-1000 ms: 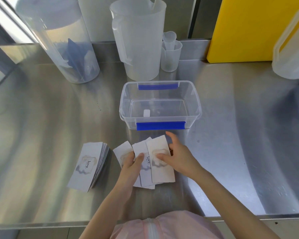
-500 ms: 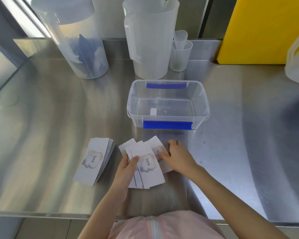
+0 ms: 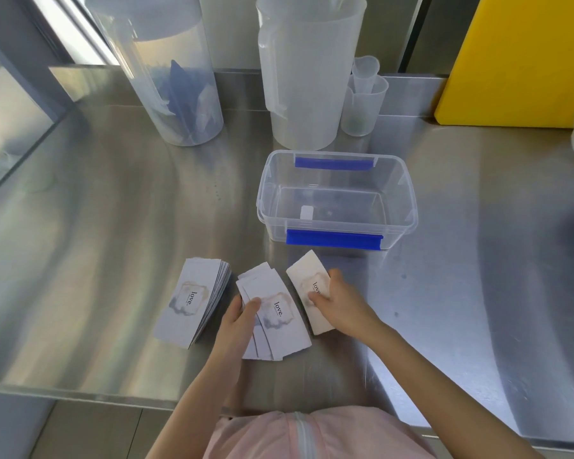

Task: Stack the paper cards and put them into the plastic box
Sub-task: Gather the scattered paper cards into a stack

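White paper cards printed "love." lie near the steel table's front edge. A thick stack of cards (image 3: 193, 304) rests at the left, untouched. My left hand (image 3: 237, 323) grips a small fanned bunch of cards (image 3: 275, 318), thumb on top. Just to its right, my right hand (image 3: 340, 301) pinches a single card (image 3: 307, 281) along its right side. The clear plastic box (image 3: 337, 197) with blue clips stands open behind the cards, with only a small white tag on its floor.
Behind the box stand a tall clear jug (image 3: 307, 67), a clear cylinder container (image 3: 166, 71) holding blue items, and small measuring cups (image 3: 363, 101). A yellow board (image 3: 524, 58) leans at the back right. The table's front edge (image 3: 80, 390) runs close to my body.
The cards that overlapped in one fan have separated: my right hand has drawn one card to the right, while my left hand keeps the remaining bunch. The camera has shifted closer.
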`<control>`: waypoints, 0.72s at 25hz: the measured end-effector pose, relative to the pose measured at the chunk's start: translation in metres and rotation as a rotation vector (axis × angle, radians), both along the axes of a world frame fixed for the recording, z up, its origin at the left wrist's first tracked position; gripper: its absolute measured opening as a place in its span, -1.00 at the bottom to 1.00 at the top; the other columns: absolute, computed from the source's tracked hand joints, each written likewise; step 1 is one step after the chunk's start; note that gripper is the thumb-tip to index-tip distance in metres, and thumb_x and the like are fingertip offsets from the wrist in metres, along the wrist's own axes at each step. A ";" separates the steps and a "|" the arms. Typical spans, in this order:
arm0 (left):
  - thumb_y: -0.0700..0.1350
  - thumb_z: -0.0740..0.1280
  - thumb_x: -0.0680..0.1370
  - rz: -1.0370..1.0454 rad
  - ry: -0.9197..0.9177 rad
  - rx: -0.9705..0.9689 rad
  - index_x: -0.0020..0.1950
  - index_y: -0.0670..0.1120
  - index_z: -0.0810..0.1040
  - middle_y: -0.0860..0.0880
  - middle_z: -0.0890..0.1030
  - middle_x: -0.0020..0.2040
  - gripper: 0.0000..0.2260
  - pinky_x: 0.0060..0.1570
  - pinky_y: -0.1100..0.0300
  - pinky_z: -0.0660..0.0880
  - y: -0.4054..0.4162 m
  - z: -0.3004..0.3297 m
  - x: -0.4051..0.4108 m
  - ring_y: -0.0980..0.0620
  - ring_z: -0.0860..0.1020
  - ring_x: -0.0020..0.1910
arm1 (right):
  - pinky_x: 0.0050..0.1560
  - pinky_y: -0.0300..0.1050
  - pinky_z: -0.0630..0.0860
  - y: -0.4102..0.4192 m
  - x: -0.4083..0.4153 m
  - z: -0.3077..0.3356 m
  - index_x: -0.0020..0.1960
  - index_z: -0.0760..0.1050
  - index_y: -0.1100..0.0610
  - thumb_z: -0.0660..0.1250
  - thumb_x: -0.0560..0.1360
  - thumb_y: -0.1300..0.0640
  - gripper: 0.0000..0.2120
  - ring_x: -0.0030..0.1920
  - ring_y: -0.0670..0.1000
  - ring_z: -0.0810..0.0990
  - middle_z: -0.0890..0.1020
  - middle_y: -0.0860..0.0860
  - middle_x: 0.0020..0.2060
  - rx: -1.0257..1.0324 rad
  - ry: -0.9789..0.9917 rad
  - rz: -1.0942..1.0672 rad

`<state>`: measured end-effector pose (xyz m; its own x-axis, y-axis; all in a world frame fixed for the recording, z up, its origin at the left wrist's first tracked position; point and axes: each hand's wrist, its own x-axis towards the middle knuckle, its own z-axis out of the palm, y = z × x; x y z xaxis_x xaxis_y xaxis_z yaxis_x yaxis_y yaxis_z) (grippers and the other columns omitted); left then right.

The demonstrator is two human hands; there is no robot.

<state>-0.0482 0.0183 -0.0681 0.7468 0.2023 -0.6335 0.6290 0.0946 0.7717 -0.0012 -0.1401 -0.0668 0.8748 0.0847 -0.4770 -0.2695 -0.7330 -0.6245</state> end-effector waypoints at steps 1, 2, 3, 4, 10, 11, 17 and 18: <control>-0.07 0.18 0.53 0.007 0.006 -0.003 0.00 0.13 0.51 -0.05 0.60 0.17 -0.84 0.29 -0.13 0.39 0.000 0.000 -0.001 -0.08 0.54 0.16 | -0.13 -0.09 0.38 -0.001 0.000 0.003 0.18 0.25 0.26 0.20 0.53 0.07 -0.66 0.11 0.18 0.53 0.51 0.19 0.17 0.053 0.013 -0.035; -0.07 0.19 0.52 0.012 0.008 -0.008 0.00 0.13 0.51 -0.05 0.60 0.18 -0.84 0.29 -0.13 0.39 -0.001 0.000 -0.001 -0.08 0.54 0.17 | -0.12 -0.10 0.38 -0.002 0.000 0.007 0.19 0.26 0.25 0.20 0.53 0.06 -0.65 0.10 0.15 0.52 0.51 0.16 0.18 0.107 0.015 -0.070; -0.07 0.19 0.52 0.016 0.010 -0.017 -0.01 0.12 0.52 -0.04 0.60 0.18 -0.84 0.30 -0.14 0.38 -0.001 0.000 -0.002 -0.08 0.54 0.17 | -0.09 -0.10 0.39 -0.001 0.000 0.010 0.20 0.27 0.24 0.21 0.52 0.06 -0.65 0.07 0.11 0.51 0.51 0.15 0.18 0.156 0.017 -0.090; -0.07 0.19 0.52 0.018 0.002 -0.028 -0.02 0.12 0.53 -0.04 0.60 0.17 -0.84 0.30 -0.13 0.38 -0.002 -0.001 -0.002 -0.08 0.54 0.17 | -0.07 -0.09 0.40 0.002 -0.001 0.013 0.19 0.29 0.23 0.21 0.52 0.05 -0.66 0.02 0.08 0.49 0.51 0.14 0.18 0.188 0.022 -0.082; -0.08 0.20 0.53 0.007 -0.069 -0.074 0.17 0.03 0.49 -0.03 0.62 0.11 -0.77 0.23 -0.03 0.44 -0.007 0.001 0.000 -0.05 0.57 0.10 | 0.03 0.00 0.44 0.024 -0.021 0.009 0.17 0.32 0.22 0.11 0.54 -0.08 -0.60 0.09 0.15 0.53 0.54 0.17 0.16 0.086 0.053 0.124; -0.09 0.22 0.53 0.001 -0.076 -0.065 0.17 0.00 0.48 -0.04 0.62 0.08 -0.77 0.19 -0.01 0.46 -0.007 0.002 0.000 -0.05 0.57 0.06 | 0.02 0.00 0.45 0.028 -0.022 0.007 0.16 0.33 0.21 0.11 0.53 -0.10 -0.60 0.09 0.16 0.53 0.55 0.17 0.13 0.092 0.065 0.145; -0.12 0.21 0.53 0.110 -0.112 -0.050 0.12 -0.01 0.48 -0.01 0.61 -0.01 -0.82 0.09 -0.01 0.48 0.003 0.009 -0.004 -0.03 0.56 -0.02 | 0.08 -0.03 0.43 0.031 -0.008 0.010 0.12 0.45 0.19 0.07 0.57 0.02 -0.69 0.09 0.11 0.53 0.60 0.13 0.10 0.139 -0.088 0.066; -0.12 0.21 0.53 0.124 -0.124 -0.050 0.13 0.00 0.48 0.02 0.61 -0.01 -0.81 0.08 0.00 0.49 0.006 0.011 -0.005 0.00 0.57 -0.03 | 0.13 -0.01 0.44 0.030 -0.004 0.006 0.14 0.44 0.19 0.10 0.57 0.04 -0.70 0.13 0.11 0.52 0.58 0.12 0.13 0.103 -0.127 0.058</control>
<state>-0.0531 0.0246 -0.0566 0.7910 0.2684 -0.5498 0.5104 0.2062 0.8349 -0.0053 -0.1097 -0.0604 0.9197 0.1794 -0.3493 -0.1430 -0.6754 -0.7234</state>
